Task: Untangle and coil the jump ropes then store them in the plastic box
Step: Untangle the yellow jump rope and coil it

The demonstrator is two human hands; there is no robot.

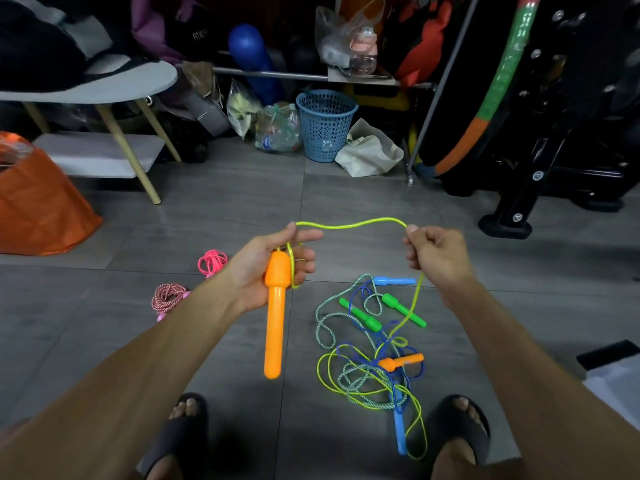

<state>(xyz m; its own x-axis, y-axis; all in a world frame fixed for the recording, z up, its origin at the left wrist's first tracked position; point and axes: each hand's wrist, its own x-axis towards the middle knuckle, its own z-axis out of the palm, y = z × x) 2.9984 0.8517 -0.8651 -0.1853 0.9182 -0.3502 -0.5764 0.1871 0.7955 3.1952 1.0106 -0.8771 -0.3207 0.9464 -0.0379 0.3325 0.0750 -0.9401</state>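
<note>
Above the floor tangle (372,362), both hands' grips pinch yellow-green rope (349,225) — left hand (273,268), right hand (436,258).

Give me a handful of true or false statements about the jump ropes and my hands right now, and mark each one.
1. The left hand holds an orange handle. True.
2. The right hand is empty. False: it pinches the yellow-green rope that runs across to the left hand.
3. Two green handles lie in the tangle on the floor. True.
4. The pink rope is knotted into the tangle. False: it lies bundled apart, to the left.
5. A second orange handle lies in the tangle. True.
6. The blue basket holds the coiled ropes. False: no rope shows in it.
</note>
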